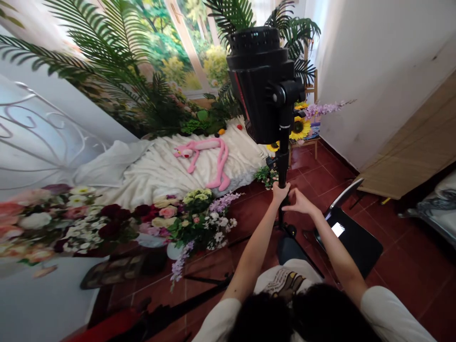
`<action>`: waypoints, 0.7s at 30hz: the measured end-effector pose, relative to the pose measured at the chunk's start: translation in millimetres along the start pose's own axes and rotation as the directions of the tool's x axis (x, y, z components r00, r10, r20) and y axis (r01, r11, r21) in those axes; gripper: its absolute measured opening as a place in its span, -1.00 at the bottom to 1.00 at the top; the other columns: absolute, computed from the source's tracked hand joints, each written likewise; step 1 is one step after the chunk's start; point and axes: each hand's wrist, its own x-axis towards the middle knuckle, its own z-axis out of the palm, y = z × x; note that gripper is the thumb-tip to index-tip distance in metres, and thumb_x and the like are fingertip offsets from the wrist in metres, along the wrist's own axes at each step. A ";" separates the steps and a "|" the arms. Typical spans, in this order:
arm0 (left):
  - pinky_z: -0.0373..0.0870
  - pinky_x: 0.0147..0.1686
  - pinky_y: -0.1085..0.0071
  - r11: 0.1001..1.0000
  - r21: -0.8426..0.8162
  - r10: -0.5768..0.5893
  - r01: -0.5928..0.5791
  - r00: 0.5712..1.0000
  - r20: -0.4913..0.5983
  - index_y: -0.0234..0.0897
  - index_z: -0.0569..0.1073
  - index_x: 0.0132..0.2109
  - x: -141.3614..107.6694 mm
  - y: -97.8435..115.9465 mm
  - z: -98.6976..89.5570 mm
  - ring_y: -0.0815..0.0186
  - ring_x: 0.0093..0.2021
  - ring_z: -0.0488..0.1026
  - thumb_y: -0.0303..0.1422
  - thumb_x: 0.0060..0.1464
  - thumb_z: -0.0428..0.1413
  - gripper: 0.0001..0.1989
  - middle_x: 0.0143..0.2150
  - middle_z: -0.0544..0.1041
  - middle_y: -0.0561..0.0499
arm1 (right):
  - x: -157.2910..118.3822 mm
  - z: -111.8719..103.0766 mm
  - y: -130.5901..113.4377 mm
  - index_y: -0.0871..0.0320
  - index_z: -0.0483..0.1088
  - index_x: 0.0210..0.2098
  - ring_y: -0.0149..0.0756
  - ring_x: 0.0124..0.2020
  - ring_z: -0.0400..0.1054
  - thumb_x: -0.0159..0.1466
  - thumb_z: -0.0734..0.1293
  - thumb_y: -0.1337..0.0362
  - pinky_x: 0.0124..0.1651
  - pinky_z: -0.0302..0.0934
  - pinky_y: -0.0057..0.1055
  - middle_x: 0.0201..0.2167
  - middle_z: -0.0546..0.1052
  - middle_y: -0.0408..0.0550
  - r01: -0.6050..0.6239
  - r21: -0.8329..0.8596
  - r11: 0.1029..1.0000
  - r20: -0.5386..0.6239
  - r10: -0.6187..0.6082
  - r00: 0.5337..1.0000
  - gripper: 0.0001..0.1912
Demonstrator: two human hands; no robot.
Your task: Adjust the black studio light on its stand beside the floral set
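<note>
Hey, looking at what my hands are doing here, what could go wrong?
The bulky lamp sits high on a slim pole, so it might drop or tip if your left hand slips; your right hand is open beside the pole. Your right arm reaches past the black chair, so a bump could knock off the bright white object on its seat.

Person: two grips, one left grip (280, 192), one right grip (301, 202). One black studio light (258, 88), one upright pole (282, 173). One pink plush toy (208, 144), one black seat (359, 247), one white rectangle (337, 229). Sunflowers (300, 129): at least three. Other blooms (167, 211): dozens, too crowded for exact count.
</note>
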 end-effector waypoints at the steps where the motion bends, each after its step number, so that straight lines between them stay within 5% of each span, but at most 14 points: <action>1: 0.26 -0.53 0.52 1.000 0.006 -0.001 0.001 1.000 0.007 -0.26 0.26 -0.57 0.6 -1.2 0.2 0.46 -0.57 0.30 -0.33 -0.28 0.27 -0.71 -0.62 0.33 0.13 | 3.6 -2.8 -6.9 0.13 0.24 -0.28 -0.25 -0.23 0.28 -0.08 0.53 0.02 -0.14 0.23 -0.34 -0.27 0.39 -0.07 0.017 0.015 1.000 -0.050 -0.017 0.999 -0.46; 6: 0.26 -0.54 0.50 0.999 -0.009 0.033 -0.032 0.998 0.061 -0.27 0.24 -0.62 4.2 -7.1 1.0 0.46 -0.58 0.27 -0.34 -0.26 0.25 -0.71 -0.63 0.33 0.10 | 21.1 -8.7 -38.2 0.16 0.22 -0.20 -0.11 -0.13 0.32 -0.08 0.51 -0.07 -0.05 0.26 -0.17 -0.21 0.37 0.05 -0.084 0.037 0.996 -0.308 0.091 0.947 -0.35; 9: 0.26 -0.53 0.49 0.998 -0.045 0.057 -0.054 0.995 0.081 -0.26 0.22 -0.64 4.8 -7.0 -0.3 0.45 -0.56 0.26 -0.39 -0.27 0.23 -0.71 -0.65 0.31 0.11 | 38.8 -14.5 -62.8 0.15 0.13 -0.03 -0.10 -0.03 0.33 -0.04 0.51 -0.02 0.01 0.26 -0.19 -0.07 0.37 0.12 0.063 0.107 0.992 -0.490 -0.002 0.872 -0.26; 12: 0.21 -0.55 0.50 0.997 -0.048 0.061 -0.058 0.996 0.066 -0.26 0.19 -0.66 5.1 -3.8 -1.9 0.47 -0.58 0.22 -0.45 -0.30 0.22 -0.70 -0.68 0.28 0.13 | 63.8 -21.6 -93.4 0.11 0.09 0.05 -0.11 -0.01 0.36 0.06 0.46 0.07 0.01 0.28 -0.20 -0.08 0.41 0.04 0.222 0.112 0.969 -0.443 -0.152 0.884 -0.31; 15: 0.18 -0.57 0.50 0.998 -0.038 0.058 -0.056 0.997 0.053 -0.26 0.18 -0.68 5.2 -0.1 -2.5 0.48 -0.60 0.18 -0.48 -0.32 0.20 -0.70 -0.70 0.27 0.15 | 81.3 -27.5 -116.4 0.12 0.11 0.06 -0.10 -0.12 0.42 0.08 0.43 0.17 -0.07 0.32 -0.18 -0.21 0.46 -0.06 0.220 0.068 0.973 -0.397 -0.176 0.901 -0.37; 21: 0.30 -0.51 0.44 0.999 -0.030 0.047 -0.044 0.994 0.095 -0.30 0.31 -0.63 -3.7 -2.0 -10.0 0.41 -0.57 0.30 -0.44 -0.30 0.20 -0.83 -0.64 0.41 0.09 | 75.9 -25.2 -116.1 0.13 0.14 0.00 -0.18 -0.26 0.43 0.03 0.40 0.28 -0.15 0.33 -0.26 -0.30 0.48 -0.10 0.197 0.074 0.978 -0.401 -0.152 0.903 -0.42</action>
